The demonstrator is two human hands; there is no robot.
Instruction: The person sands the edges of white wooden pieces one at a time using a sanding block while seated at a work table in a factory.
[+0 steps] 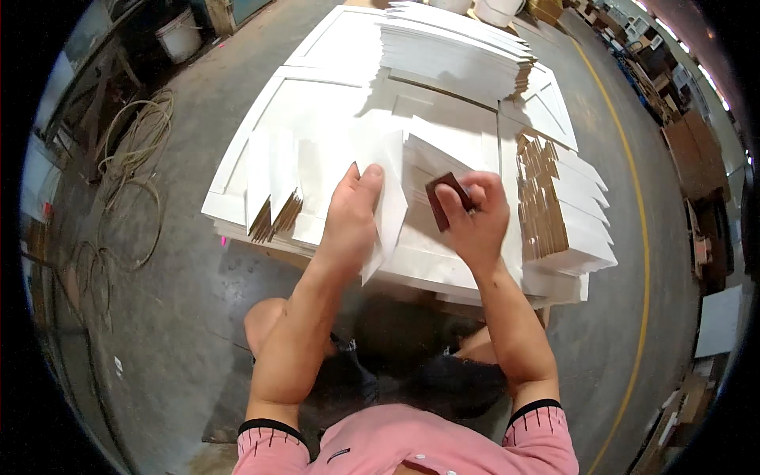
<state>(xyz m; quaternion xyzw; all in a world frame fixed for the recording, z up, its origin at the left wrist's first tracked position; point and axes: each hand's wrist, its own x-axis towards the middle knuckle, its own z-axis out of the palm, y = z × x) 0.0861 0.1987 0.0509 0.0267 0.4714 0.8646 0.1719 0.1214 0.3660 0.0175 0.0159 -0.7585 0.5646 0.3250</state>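
My left hand (354, 210) is closed around a thin white board (390, 207) with pointed ends, held tilted above the work surface with the thumb on its upper face. To its right, my right hand (480, 214) pinches a small dark reddish-brown square that looks like a sanding pad (440, 199); it is apart from the board. Beneath both hands lie white panels (332, 103) with recessed frames. Just beyond my right hand, a few more white boards (443, 148) rest on the panels.
White boards with brown edges stand stacked at the left (271, 182), the right (558, 206) and the far side (451, 55) of the panels. A coiled hose (131, 150) lies on the floor at left, near a white bucket (179, 36). Cardboard (695, 154) and other goods line the right side.
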